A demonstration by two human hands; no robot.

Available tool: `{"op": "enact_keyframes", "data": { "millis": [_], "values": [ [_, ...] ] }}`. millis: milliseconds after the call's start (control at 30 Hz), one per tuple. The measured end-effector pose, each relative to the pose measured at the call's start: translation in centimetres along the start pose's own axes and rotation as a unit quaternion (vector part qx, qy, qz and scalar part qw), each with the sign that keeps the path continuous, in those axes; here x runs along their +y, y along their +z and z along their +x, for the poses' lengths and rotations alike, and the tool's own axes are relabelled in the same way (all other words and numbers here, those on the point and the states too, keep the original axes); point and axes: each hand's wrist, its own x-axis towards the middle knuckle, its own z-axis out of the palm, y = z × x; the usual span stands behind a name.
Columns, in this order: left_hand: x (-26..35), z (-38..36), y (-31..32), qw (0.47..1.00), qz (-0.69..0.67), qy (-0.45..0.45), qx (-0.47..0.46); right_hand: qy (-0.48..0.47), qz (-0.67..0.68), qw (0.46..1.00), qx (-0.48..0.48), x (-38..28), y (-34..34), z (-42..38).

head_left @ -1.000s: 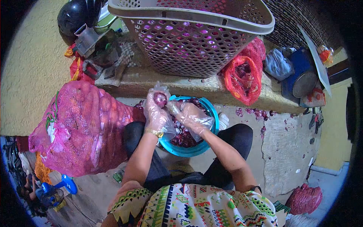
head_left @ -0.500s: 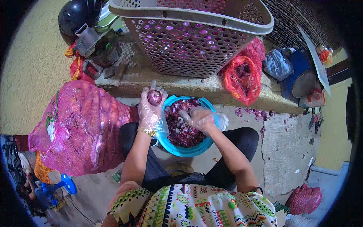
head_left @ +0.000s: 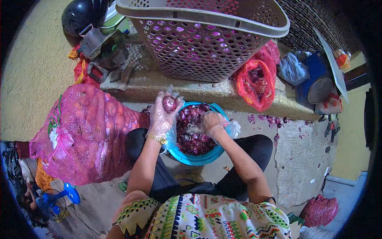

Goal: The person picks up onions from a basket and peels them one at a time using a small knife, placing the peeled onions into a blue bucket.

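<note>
My left hand point(head_left: 164, 115), in a clear plastic glove with a gold watch at the wrist, holds a small red onion point(head_left: 169, 103) up over the left rim of a blue bowl point(head_left: 199, 158). The bowl is full of purple onion skins point(head_left: 192, 137). My right hand point(head_left: 213, 122), also gloved, hovers over the bowl's right side with fingers curled; a small blade may stick out towards the skins, but I cannot make it out clearly.
A big pink mesh sack of onions point(head_left: 83, 135) leans at my left. On the concrete ledge point(head_left: 207, 92) stand a perforated basket point(head_left: 207, 40) of peeled onions, a red mesh bag point(head_left: 254, 81), a helmet point(head_left: 81, 14) and a blue tin point(head_left: 314, 81).
My right hand pulled away from the onion and dropped over the bowl's right side. My left hand kept the onion raised, shifting slightly left and back.
</note>
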Motion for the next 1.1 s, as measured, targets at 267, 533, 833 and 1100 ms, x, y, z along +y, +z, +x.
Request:
{"op": "enact_keyframes", "data": {
  "millis": [267, 533, 833, 1100],
  "values": [
    [-0.4, 1.2, -1.0, 0.995, -0.037, -0.068, -0.066, -0.008, 0.239, 0.971, -0.022, 2.0, -4.1, -2.2],
    [-0.4, -1.7, 1.7, 0.995, 0.089, -0.017, -0.040, -0.033, 0.401, 0.916, 0.002, -0.5, -12.2, -6.5],
    [-2.0, -1.3, 1.5, 0.990, 0.098, -0.077, -0.062, 0.013, 0.435, 0.895, 0.103, 0.2, -9.2, -2.8],
    [-1.5, -1.1, 1.5, 0.979, 0.178, -0.047, -0.084, -0.008, 0.526, 0.844, 0.108, 1.1, -7.7, -1.1]
  ]
}}
